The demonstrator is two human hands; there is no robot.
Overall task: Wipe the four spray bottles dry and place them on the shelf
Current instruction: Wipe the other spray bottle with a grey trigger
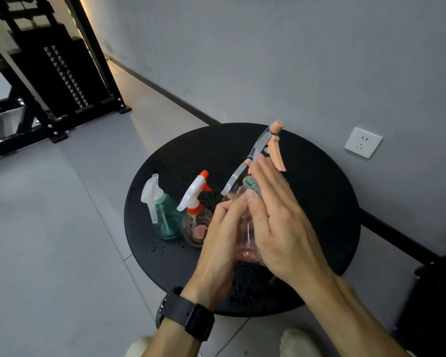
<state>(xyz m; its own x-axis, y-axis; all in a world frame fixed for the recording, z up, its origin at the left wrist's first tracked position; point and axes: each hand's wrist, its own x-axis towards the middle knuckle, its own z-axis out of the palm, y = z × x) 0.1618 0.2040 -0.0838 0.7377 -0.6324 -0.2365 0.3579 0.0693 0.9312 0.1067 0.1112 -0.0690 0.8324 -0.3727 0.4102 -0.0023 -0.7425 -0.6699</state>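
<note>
My left hand (218, 243) grips a clear pinkish spray bottle (246, 240) with a peach and grey trigger head (268, 143), held tilted above the round black table (319, 202). My right hand (276, 217) presses a small grey-green cloth (251, 184) against the bottle's shoulder, fingers stretched flat over it. Two more bottles stand upright on the table's left side: a teal one with a white trigger (165, 217) and a clear pink one with a white and orange trigger (195, 222). A fourth bottle is not in view.
Water drops speckle the table near its front edge (242, 292). A black metal rack (59, 81) stands on the grey floor at the upper left. A grey wall with a white socket (363, 142) runs behind the table. A dark object (433, 300) sits at the right.
</note>
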